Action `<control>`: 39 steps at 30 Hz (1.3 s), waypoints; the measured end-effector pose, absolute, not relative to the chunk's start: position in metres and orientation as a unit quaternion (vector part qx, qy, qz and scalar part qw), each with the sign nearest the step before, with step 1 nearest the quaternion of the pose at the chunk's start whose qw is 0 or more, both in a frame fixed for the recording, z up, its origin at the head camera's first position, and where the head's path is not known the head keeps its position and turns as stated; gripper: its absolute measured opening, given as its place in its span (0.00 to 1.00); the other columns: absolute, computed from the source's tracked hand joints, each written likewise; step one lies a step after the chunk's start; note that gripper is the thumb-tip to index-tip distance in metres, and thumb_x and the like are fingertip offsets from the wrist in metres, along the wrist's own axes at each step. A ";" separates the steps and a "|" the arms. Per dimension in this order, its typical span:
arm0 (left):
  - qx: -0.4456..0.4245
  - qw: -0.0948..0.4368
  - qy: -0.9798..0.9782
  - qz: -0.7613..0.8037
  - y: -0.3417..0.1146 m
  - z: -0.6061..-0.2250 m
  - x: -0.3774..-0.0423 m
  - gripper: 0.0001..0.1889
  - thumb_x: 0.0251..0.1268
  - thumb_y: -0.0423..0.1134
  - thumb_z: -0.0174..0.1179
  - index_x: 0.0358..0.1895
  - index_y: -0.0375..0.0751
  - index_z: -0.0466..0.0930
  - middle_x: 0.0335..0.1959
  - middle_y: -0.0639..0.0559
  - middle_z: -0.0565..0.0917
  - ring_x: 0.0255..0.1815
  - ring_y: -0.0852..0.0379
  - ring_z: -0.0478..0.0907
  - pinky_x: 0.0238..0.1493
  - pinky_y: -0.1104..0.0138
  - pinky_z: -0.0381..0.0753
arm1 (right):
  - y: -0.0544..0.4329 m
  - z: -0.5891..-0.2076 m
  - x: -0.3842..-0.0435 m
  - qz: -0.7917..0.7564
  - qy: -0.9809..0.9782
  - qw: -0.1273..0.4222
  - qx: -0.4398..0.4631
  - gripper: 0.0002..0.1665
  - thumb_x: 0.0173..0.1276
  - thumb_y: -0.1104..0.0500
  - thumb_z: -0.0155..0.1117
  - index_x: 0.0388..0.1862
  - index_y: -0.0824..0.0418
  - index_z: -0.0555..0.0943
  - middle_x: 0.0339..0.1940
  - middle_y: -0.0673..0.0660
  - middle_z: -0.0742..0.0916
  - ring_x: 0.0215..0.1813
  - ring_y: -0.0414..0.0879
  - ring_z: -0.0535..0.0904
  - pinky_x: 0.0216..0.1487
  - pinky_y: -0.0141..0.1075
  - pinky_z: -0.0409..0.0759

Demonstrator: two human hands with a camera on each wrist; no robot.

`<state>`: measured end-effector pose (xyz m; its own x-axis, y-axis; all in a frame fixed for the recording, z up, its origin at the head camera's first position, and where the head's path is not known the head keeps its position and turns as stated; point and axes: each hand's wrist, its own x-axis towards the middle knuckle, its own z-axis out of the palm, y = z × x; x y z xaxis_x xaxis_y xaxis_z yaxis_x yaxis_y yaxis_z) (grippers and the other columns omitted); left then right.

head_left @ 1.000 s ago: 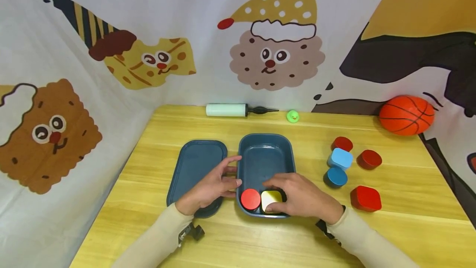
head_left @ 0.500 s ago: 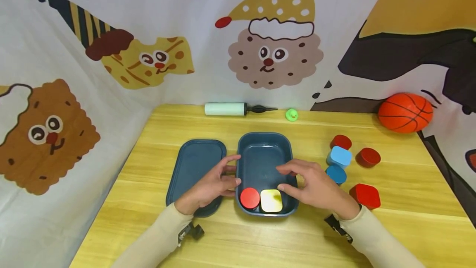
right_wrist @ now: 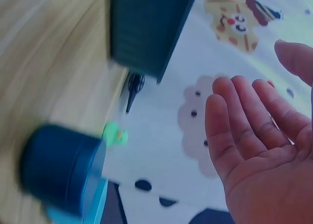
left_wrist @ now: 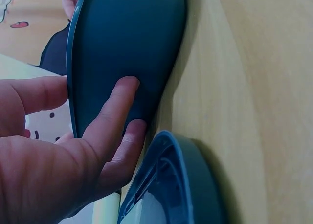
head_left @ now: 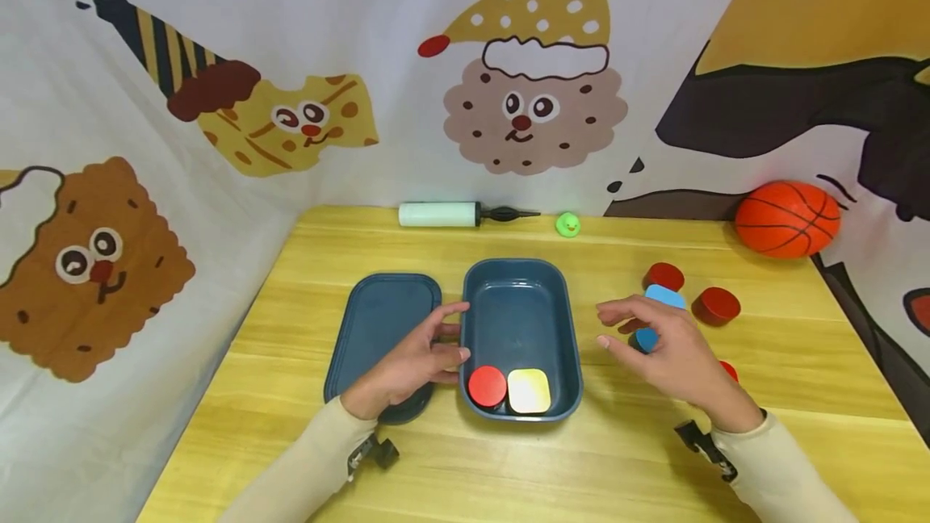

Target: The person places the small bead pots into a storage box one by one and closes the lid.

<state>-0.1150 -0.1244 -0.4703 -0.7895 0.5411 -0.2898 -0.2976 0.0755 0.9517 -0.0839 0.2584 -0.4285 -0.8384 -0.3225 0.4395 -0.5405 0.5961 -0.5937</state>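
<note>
A dark blue rectangular box [head_left: 517,321] stands on the wooden table, with a round red container [head_left: 487,387] and a square yellow-topped container [head_left: 529,391] side by side at its near end. My left hand [head_left: 410,361] touches the box's left wall with spread fingers; the left wrist view shows fingertips against that wall [left_wrist: 117,43]. Right of the box, my right hand [head_left: 672,349] hovers with relaxed fingers and nothing in it. It partly covers a round blue container [head_left: 643,339], a light blue square one [head_left: 664,295] and a red one [head_left: 729,370].
The dark blue lid [head_left: 381,329] lies left of the box, partly under my left forearm. Two round dark red containers, one farther back [head_left: 663,277], sit at the right. Along the back are a pale green pump [head_left: 439,214], a green duck [head_left: 567,224] and an orange basketball [head_left: 788,219].
My right hand has left the yellow-topped container, which stays in the box, and moved right, out over the blue containers. The left hand has stayed at the box's side.
</note>
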 end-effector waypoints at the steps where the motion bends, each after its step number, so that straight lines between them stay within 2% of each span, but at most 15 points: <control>1: 0.093 0.312 0.664 0.673 -0.124 -0.470 -0.115 0.41 0.77 0.33 0.61 0.86 0.57 0.51 0.77 0.31 0.63 0.58 0.46 0.84 0.52 0.51 0.89 | 0.263 -0.428 -0.083 0.379 -0.884 0.145 0.234 0.27 0.58 0.66 0.84 0.55 0.47 0.88 0.48 0.43 0.91 0.45 0.32 0.87 0.45 0.23 0.85; 6: 0.090 0.311 0.666 0.672 -0.124 -0.470 -0.115 0.41 0.77 0.33 0.61 0.86 0.58 0.51 0.77 0.31 0.64 0.60 0.44 0.83 0.52 0.52 0.89 | 0.287 -0.427 -0.076 0.371 -0.895 0.160 0.192 0.26 0.59 0.68 0.82 0.53 0.48 0.88 0.48 0.42 0.90 0.41 0.32 0.87 0.46 0.21 0.83; 12: 0.086 0.313 0.662 0.676 -0.124 -0.469 -0.113 0.42 0.77 0.33 0.61 0.86 0.59 0.51 0.78 0.32 0.64 0.59 0.44 0.83 0.52 0.52 0.89 | 0.314 -0.431 -0.065 0.365 -0.904 0.172 0.143 0.22 0.60 0.68 0.82 0.51 0.52 0.89 0.45 0.49 0.91 0.45 0.29 0.84 0.47 0.16 0.80; 15: 0.086 0.314 0.661 0.676 -0.125 -0.470 -0.113 0.41 0.77 0.33 0.61 0.86 0.59 0.52 0.78 0.32 0.64 0.59 0.45 0.83 0.52 0.53 0.89 | 0.329 -0.434 -0.059 0.370 -0.906 0.168 0.117 0.21 0.61 0.68 0.81 0.52 0.56 0.89 0.45 0.48 0.91 0.46 0.27 0.84 0.47 0.15 0.79; 21: 0.092 0.315 0.664 0.671 -0.124 -0.470 -0.114 0.41 0.78 0.34 0.61 0.86 0.59 0.51 0.78 0.33 0.64 0.60 0.45 0.83 0.52 0.53 0.89 | 0.358 -0.444 -0.049 0.366 -0.919 0.135 0.061 0.22 0.64 0.64 0.80 0.56 0.57 0.87 0.48 0.37 0.88 0.47 0.22 0.82 0.45 0.14 0.78; 28: 0.089 0.314 0.664 0.672 -0.125 -0.470 -0.114 0.41 0.78 0.34 0.61 0.86 0.59 0.52 0.78 0.33 0.64 0.61 0.44 0.82 0.53 0.52 0.89 | 0.380 -0.461 -0.041 0.367 -0.925 0.078 0.055 0.28 0.64 0.63 0.81 0.62 0.61 0.84 0.51 0.24 0.82 0.50 0.17 0.79 0.45 0.14 0.79; 33: 0.093 0.317 0.660 0.675 -0.124 -0.470 -0.114 0.41 0.78 0.34 0.62 0.85 0.60 0.52 0.78 0.33 0.64 0.60 0.46 0.82 0.53 0.53 0.89 | 0.391 -0.469 -0.034 0.344 -0.937 0.030 0.046 0.30 0.63 0.58 0.83 0.63 0.59 0.83 0.53 0.27 0.83 0.52 0.14 0.75 0.44 0.15 0.78; 39: 0.092 0.316 0.661 0.674 -0.126 -0.471 -0.115 0.41 0.77 0.34 0.62 0.85 0.60 0.52 0.77 0.33 0.65 0.58 0.48 0.83 0.53 0.53 0.89 | 0.395 -0.475 -0.030 0.325 -0.944 -0.030 0.055 0.36 0.62 0.54 0.84 0.68 0.58 0.80 0.56 0.40 0.84 0.49 0.19 0.75 0.40 0.26 0.84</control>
<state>-0.1146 -0.1263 -0.4715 -0.7830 0.5478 -0.2948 -0.3059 0.0735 0.9492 -0.0303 0.3946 -0.4754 -0.9922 -0.1235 -0.0198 -0.0850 0.7822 -0.6173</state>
